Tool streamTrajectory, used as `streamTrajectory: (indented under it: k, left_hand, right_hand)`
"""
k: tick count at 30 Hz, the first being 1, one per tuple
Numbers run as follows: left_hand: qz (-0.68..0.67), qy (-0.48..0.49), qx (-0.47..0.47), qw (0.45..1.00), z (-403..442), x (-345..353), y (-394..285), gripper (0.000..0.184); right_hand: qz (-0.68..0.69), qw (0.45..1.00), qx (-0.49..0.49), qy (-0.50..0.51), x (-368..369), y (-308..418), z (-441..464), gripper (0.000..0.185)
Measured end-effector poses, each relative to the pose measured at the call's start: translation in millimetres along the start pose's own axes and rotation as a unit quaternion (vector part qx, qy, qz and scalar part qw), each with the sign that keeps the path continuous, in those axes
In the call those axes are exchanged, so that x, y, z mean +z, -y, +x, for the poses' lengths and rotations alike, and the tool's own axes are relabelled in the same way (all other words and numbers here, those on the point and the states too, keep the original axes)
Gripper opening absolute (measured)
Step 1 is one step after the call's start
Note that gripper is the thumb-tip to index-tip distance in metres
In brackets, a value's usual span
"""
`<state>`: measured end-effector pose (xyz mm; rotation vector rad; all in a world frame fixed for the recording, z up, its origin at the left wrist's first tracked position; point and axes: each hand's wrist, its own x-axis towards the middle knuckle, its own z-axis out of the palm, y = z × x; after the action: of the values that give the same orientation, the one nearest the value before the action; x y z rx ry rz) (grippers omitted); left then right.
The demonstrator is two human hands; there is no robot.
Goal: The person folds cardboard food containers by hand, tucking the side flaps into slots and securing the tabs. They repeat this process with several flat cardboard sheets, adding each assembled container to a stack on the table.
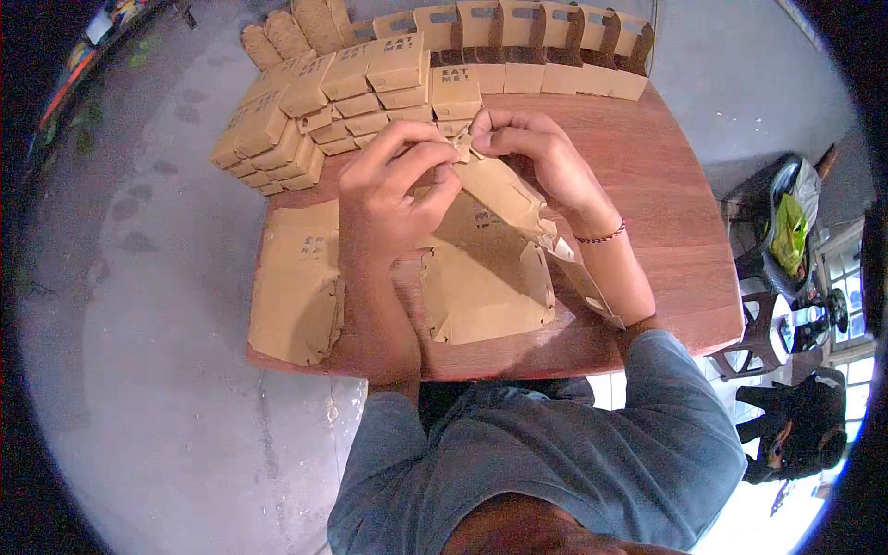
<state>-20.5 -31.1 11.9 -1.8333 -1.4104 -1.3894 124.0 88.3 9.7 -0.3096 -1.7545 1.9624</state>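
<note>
One carton [501,191], pinched at far end.
Left hand [393,196], right hand [548,155]: fingers both grasping; long axis slants rightward toward near edge of counter [652,199].

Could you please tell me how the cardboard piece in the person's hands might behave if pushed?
The cardboard piece is probably light, looking like thin sheet. It would likely give at its creases, being partly folded up. Its small tabs might crumple under pressure, as they look narrow.
</note>
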Motion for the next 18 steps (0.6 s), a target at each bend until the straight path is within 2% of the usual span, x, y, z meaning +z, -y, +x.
streamTrajectory:
  k: [7,9,12,15,18]
  left_hand:
    - [0.003,0.014,-0.008,1.000,-0.3,-2.6,0.0,0.020]
    - [-0.006,0.023,0.002,1.000,-0.1,-3.8,1.0,0.019]
    - [-0.006,0.017,-0.009,1.000,-1.0,-3.1,0.1,0.019]
    - [0.009,0.019,-0.001,1.000,0.3,-4.3,0.4,0.019]
    - [0.016,0.001,0.013,1.000,-0.6,-2.5,3.5,0.020]
  right_hand:
    - [-0.034,0.999,-0.030,-0.009,2.1,-0.8,0.5,0.015]
    - [0.003,1.000,-0.014,0.001,3.5,0.7,-0.2,0.007]
    - [0.026,0.999,-0.021,0.011,2.2,-0.9,0.5,0.007]
    - [-0.018,0.999,-0.027,0.003,1.2,-1.1,0.8,0.014]
    - [0.008,0.999,-0.033,-0.006,0.9,-3.3,2.5,0.014]
